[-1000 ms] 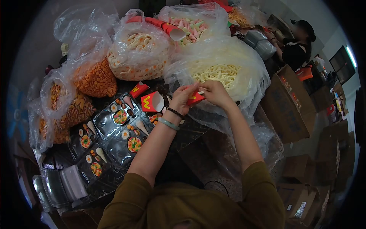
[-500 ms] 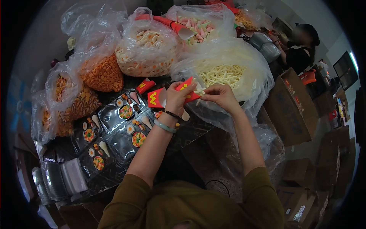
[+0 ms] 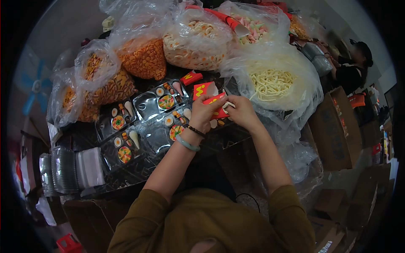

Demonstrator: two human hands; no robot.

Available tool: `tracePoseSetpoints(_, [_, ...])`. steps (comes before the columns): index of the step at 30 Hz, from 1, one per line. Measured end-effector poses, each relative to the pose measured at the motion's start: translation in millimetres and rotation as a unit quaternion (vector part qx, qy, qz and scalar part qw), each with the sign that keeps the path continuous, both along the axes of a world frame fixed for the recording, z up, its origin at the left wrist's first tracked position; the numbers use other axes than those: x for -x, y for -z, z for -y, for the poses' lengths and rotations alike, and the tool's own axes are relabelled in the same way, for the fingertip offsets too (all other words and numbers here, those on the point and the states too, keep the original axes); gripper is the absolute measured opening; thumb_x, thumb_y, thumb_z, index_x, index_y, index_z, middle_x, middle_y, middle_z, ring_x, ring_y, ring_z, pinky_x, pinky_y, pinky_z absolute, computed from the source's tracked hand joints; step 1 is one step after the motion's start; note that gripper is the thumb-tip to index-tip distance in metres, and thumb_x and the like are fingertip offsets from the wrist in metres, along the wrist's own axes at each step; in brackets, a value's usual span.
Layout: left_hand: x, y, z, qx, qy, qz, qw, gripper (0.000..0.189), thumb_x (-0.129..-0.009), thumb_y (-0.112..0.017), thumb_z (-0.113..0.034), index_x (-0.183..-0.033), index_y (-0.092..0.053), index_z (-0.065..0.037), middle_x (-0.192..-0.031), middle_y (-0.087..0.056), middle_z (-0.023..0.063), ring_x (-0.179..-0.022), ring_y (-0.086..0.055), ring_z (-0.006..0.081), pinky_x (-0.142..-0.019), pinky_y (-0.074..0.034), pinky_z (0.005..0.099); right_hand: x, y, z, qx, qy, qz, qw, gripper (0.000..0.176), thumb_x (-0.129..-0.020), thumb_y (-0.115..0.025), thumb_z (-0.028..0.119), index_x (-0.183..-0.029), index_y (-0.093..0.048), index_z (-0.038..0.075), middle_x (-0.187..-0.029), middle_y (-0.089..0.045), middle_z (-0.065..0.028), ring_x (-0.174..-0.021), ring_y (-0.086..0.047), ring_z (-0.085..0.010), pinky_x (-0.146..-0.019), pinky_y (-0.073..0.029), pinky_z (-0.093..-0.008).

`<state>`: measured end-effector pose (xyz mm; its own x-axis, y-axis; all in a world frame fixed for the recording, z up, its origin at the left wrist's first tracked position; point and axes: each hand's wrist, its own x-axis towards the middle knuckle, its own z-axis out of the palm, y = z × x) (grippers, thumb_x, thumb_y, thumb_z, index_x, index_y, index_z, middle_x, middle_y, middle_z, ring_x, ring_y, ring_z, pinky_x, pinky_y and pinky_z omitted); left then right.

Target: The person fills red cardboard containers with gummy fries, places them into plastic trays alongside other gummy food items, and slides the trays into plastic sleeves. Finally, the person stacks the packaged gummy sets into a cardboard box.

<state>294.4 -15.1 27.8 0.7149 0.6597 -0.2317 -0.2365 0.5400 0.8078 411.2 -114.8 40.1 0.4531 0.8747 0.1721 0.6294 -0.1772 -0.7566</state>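
My left hand (image 3: pixel 203 114) is closed around a small red fries carton (image 3: pixel 217 100) with a yellow mark. At the carton's mouth, my right hand (image 3: pixel 242 111) pinches a few pale fry-shaped strips (image 3: pixel 228 104). Just behind the hands is another red carton (image 3: pixel 205 89), and a third red carton (image 3: pixel 191 77) lies farther back. An open plastic bag of pale strips (image 3: pixel 272 85) stands beyond my right hand. Near my left wrist, a clear tray (image 3: pixel 154 137) holds small food-shaped pieces, among them a round pizza-like one.
Bags of orange pieces (image 3: pixel 145 59), egg-like pieces (image 3: pixel 194 52) and brown-orange pieces (image 3: pixel 105 95) line the table's back. Stacked clear lids (image 3: pixel 64 170) stand at the left edge. A cardboard box (image 3: pixel 335 130) is at the right. Another person (image 3: pixel 354 69) works at the far right.
My view has turned left, so the table's contents appear shifted right. My hands have come closer together, the strips now against the carton's mouth.
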Motion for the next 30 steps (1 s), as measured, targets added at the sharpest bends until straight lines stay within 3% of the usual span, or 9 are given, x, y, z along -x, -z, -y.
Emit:
tracePoseSetpoints(4, [39.1, 8.2, -12.0, 0.137, 0.026, 0.008, 0.990, 0.040, -0.075, -0.077, -0.011, -0.106, -0.052, -0.002, -0.099, -0.062, 0.0097, -0.087, -0.064, 0.0192, -0.074, -0.056, 0.0316, 21.0, -31.3, 1.9, 0.027, -0.132, -0.302, 0.944, 0.039, -0.085, -0.067, 0.011, -0.119, -0.057, -0.004, -0.092, -0.063, -0.0031, -0.075, -0.054, -0.0045, -0.064, -0.046, -0.0215])
tracePoseSetpoints(7, [61.1, 14.7, -15.7, 0.154, 0.006, 0.026, 0.988, 0.043, -0.075, -0.077, -0.012, -0.108, -0.051, -0.002, -0.100, -0.061, 0.0097, -0.087, -0.064, 0.0189, -0.074, -0.056, 0.0329, 48.6, -47.8, -5.9, 0.040, -0.044, -0.085, 0.995, 0.037, -0.082, -0.069, 0.010, -0.117, -0.060, -0.001, -0.089, -0.062, -0.0023, -0.072, -0.053, -0.0040, -0.064, -0.045, -0.0210])
tracePoseSetpoints(11, [90.5, 11.9, -21.9, 0.138, -0.042, 0.062, 0.988, 0.042, -0.076, -0.077, -0.013, -0.107, -0.050, -0.003, -0.099, -0.061, 0.0091, -0.086, -0.063, 0.0176, -0.072, -0.055, 0.0315, 84.2, -37.7, -25.6, -0.117, -0.100, -0.060, 0.986, 0.022, -0.078, -0.073, 0.012, -0.098, -0.070, 0.006, -0.079, -0.064, -0.0036, -0.066, -0.055, -0.0079, -0.059, -0.044, -0.0229])
tracePoseSetpoints(14, [115.5, 6.6, -25.6, 0.137, -0.058, 0.067, 0.987, 0.043, -0.075, -0.078, -0.013, -0.107, -0.050, -0.003, -0.097, -0.061, 0.0089, -0.085, -0.063, 0.0167, -0.071, -0.055, 0.0294, 100.0, -41.1, -36.9, -0.058, -0.172, 0.200, 0.963, 0.012, -0.082, -0.066, 0.012, -0.090, -0.069, 0.003, -0.074, -0.064, -0.0059, -0.071, -0.059, -0.0164, -0.068, -0.046, -0.0295])
tracePoseSetpoints(18, [147.4, 7.0, -28.8, 0.144, -0.098, 0.068, 0.982, 0.042, -0.074, -0.079, -0.011, -0.105, -0.051, -0.003, -0.096, -0.061, 0.0083, -0.084, -0.063, 0.0161, -0.071, -0.055, 0.0283, 118.5, -45.7, -46.4, -0.009, -0.227, -0.012, 0.974, 0.024, -0.083, -0.067, 0.026, -0.096, -0.070, 0.005, -0.092, -0.061, -0.0096, -0.084, -0.059, -0.0238, -0.078, -0.045, -0.0333])
tracePoseSetpoints(19, [154.9, 7.9, -31.0, 0.148, -0.109, 0.076, 0.980, 0.043, -0.073, -0.079, -0.011, -0.105, -0.051, -0.003, -0.096, -0.061, 0.0081, -0.083, -0.063, 0.0159, -0.070, -0.055, 0.0280, 123.8, -51.3, -45.2, -0.034, -0.219, 0.097, 0.970, 0.031, -0.082, -0.070, 0.020, -0.107, -0.064, 0.004, -0.104, -0.051, -0.0064, -0.096, -0.052, -0.0164, -0.073, -0.044, -0.0283])
tracePoseSetpoints(22, [171.6, -3.5, -31.5, 0.077, -0.201, 0.041, 0.976, 0.043, -0.072, -0.080, -0.010, -0.103, -0.052, -0.003, -0.094, -0.061, 0.0073, -0.081, -0.063, 0.0144, -0.070, -0.054, 0.0260, 146.4, -49.9, -46.0, 0.075, -0.208, -0.011, 0.975, 0.056, -0.077, -0.075, 0.013, -0.127, -0.052, 0.003, -0.096, -0.050, -0.0047, -0.088, -0.055, -0.0098, -0.070, -0.046, -0.0238])
tracePoseSetpoints(26, [191.7, -1.4, -37.2, -0.101, -0.234, -0.034, 0.966, 0.042, -0.069, -0.083, -0.012, -0.098, -0.055, -0.002, -0.092, -0.061, 0.0061, -0.080, -0.061, 0.0111, -0.069, -0.052, 0.0233, 165.7, -21.5, -67.2, 0.045, -0.127, -0.319, 0.938, 0.068, -0.074, -0.074, -0.002, -0.131, -0.039, -0.007, -0.081, -0.055, -0.0019, -0.067, -0.056, -0.0048, -0.057, -0.046, -0.0163])
tracePoseSetpoints(30, [215.4, 0.3, -42.8, -0.126, -0.200, -0.062, 0.970, 0.041, -0.069, -0.083, -0.014, -0.097, -0.056, -0.002, -0.092, -0.061, 0.0047, -0.078, -0.060, 0.0095, -0.068, -0.052, 0.0220, 184.8, -14.5, -85.0, 0.042, -0.105, -0.314, 0.943, 0.050, -0.077, -0.071, 0.000, -0.123, -0.051, -0.005, -0.082, -0.059, -0.0033, -0.069, -0.058, -0.0067, -0.061, -0.050, -0.0203])
